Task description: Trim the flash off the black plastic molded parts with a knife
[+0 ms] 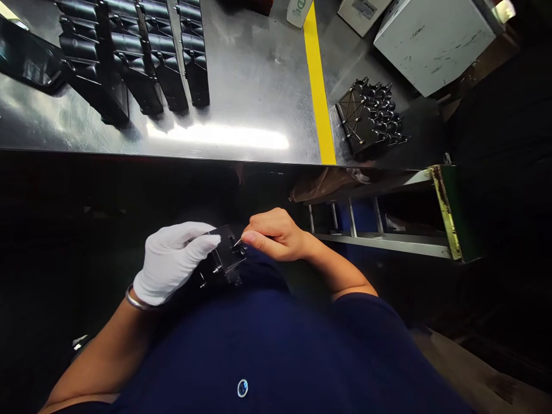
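Note:
My left hand [172,259], in a white glove, grips a small black plastic part [224,259] held in front of my body, below the edge of the table. My bare right hand [273,234] is closed in a pinch on a thin metal pin [237,242], whose tip touches the top right of the black part. Both hands sit close together over my dark blue shirt.
A shiny steel table [241,86] carries rows of long black plastic parts [138,52] at the back left, a yellow stripe [318,86], and a pile of black parts [371,118] to the right. A white box [431,40] stands at the back right; a green metal frame [444,213] hangs under the table.

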{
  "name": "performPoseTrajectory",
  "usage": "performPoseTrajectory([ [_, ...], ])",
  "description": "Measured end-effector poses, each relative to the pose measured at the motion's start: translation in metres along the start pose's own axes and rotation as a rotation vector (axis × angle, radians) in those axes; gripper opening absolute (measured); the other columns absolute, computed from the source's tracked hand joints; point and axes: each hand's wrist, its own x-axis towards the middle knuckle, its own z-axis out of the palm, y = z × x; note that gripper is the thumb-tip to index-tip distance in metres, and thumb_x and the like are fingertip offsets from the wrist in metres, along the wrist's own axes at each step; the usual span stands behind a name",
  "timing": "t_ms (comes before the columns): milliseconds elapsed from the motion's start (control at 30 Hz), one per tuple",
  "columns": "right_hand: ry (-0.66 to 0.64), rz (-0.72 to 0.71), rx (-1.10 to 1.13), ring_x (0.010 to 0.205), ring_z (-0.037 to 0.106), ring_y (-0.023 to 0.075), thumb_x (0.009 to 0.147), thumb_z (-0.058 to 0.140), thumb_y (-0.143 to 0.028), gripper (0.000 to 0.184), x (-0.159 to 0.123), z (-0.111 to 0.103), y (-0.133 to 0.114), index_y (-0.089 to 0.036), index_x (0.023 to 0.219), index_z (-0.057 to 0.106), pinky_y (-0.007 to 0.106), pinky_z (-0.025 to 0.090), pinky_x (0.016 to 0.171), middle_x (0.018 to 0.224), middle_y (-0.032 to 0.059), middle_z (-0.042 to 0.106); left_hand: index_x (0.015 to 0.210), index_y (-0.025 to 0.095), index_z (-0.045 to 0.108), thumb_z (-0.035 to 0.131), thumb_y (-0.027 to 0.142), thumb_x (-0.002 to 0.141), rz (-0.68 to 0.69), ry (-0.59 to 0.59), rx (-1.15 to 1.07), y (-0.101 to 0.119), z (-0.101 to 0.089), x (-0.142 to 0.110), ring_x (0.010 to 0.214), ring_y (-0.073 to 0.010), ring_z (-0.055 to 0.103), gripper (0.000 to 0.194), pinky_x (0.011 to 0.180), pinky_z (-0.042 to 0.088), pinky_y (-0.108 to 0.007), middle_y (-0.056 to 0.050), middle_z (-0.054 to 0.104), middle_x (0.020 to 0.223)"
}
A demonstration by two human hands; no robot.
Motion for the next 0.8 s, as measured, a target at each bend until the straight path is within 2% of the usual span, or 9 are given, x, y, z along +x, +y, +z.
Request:
performPoseTrajectory([
  [167,0.041,-0.005,-0.003,0.055,0.05,0.0072,0.106,0.039,-0.037,0.048,0.0,-0.002,-0.002,-0.014,0.071,0.061,0.02,0.039,0.055,0.061,0.0009,0.054,0.067,0.025,0.077,0.076,0.045,0.072,0.006,-0.015,-0.036,0.0,0.001,0.0,0.059,-0.02,0.066,0.021,0.059,0.054,-0.03,-0.002,0.075,0.067],
  [367,-0.004,0.042,0.068,0.055,0.045,0.0065,0.105,0.04,-0.039,0.049,0.0,-0.003,-0.004,-0.016,0.065,0.054,0.02,0.036,0.055,0.059,-0.0006,0.05,0.068,0.025,0.077,0.078,0.049,0.07,-0.05,-0.014,-0.053,0.004,0.002,-0.001,0.06,-0.0214,0.068,0.024,0.057,0.055,-0.03,-0.003,0.075,0.067],
  [467,-0.129,0.091,0.23,0.052,0.04,0.0056,0.105,0.04,-0.045,0.053,0.0,-0.008,-0.002,-0.017,0.06,0.047,0.02,0.034,0.054,0.057,-0.0027,0.044,0.066,0.025,0.076,0.08,0.05,0.066,-0.06,-0.017,-0.063,0.006,0.004,-0.002,0.056,-0.0208,0.066,0.026,0.053,0.053,-0.03,-0.002,0.073,0.063],
  [533,-0.248,0.115,0.374,0.05,0.04,0.0052,0.105,0.037,-0.05,0.056,0.0,-0.012,0.0,-0.016,0.064,0.052,0.02,0.034,0.053,0.056,-0.0031,0.044,0.064,0.025,0.076,0.081,0.047,0.066,-0.034,-0.025,-0.065,0.006,0.004,-0.001,0.054,-0.0197,0.065,0.023,0.052,0.052,-0.029,-0.002,0.073,0.061],
  [600,-0.292,0.111,0.444,0.051,0.044,0.0055,0.104,0.034,-0.055,0.059,0.0,-0.015,0.002,-0.013,0.072,0.059,0.02,0.036,0.054,0.058,-0.0018,0.049,0.065,0.025,0.077,0.08,0.042,0.068,0.012,-0.013,-0.062,0.004,0.003,0.0,0.054,-0.0187,0.065,0.018,0.054,0.052,-0.029,-0.001,0.073,0.061],
  [700,-0.205,0.051,0.277,0.057,0.048,0.0072,0.097,0.043,-0.065,0.06,0.001,-0.015,0.001,-0.012,0.078,0.063,0.021,0.036,0.057,0.065,0.0007,0.055,0.065,0.024,0.077,0.079,0.035,0.07,0.064,0.01,-0.056,0.002,0.0,0.002,0.056,-0.0181,0.066,0.012,0.056,0.052,-0.028,-0.001,0.074,0.063],
  [800,-0.183,0.0,0.044,0.06,0.048,0.0086,0.091,0.053,-0.068,0.056,0.003,-0.01,0.0,-0.015,0.072,0.058,0.022,0.032,0.058,0.065,-0.0007,0.052,0.065,0.023,0.077,0.079,0.037,0.07,0.06,-0.022,-0.056,0.001,-0.001,0.003,0.054,-0.0181,0.065,0.015,0.054,0.052,-0.028,-0.002,0.074,0.062],
])
